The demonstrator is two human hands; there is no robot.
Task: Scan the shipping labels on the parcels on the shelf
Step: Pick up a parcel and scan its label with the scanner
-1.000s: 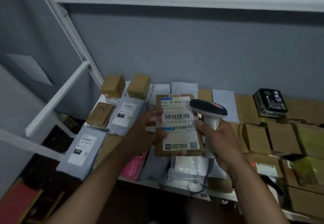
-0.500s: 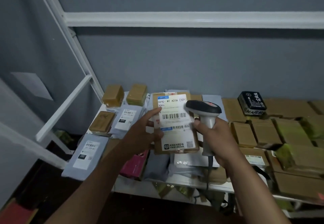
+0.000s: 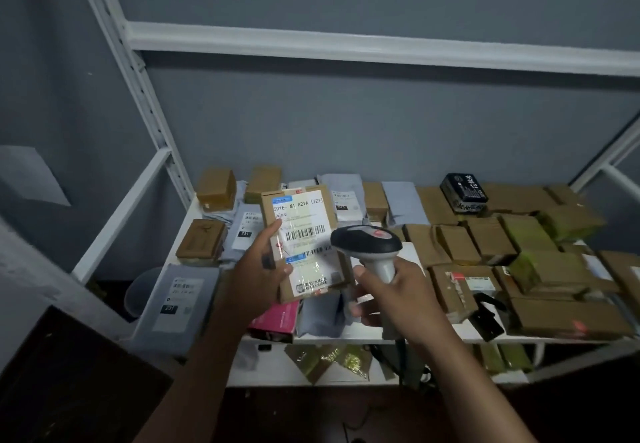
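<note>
The left hand [image 3: 258, 278] grips the parcel [image 3: 304, 245] upright, label facing near, and the scanner [image 3: 367, 246] gripped by the right hand [image 3: 398, 298] sits just right of its barcode.

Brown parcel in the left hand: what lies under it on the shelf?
Below the brown parcel, a pink box and a grey mailer bag show on the shelf. Whatever lies directly behind the parcel and left hand is covered.

Both hands [image 3: 258, 274] raised, fingers [image 3: 363, 276] curled.

Head camera looks down, close over shelf [image 3: 408, 333].
</note>
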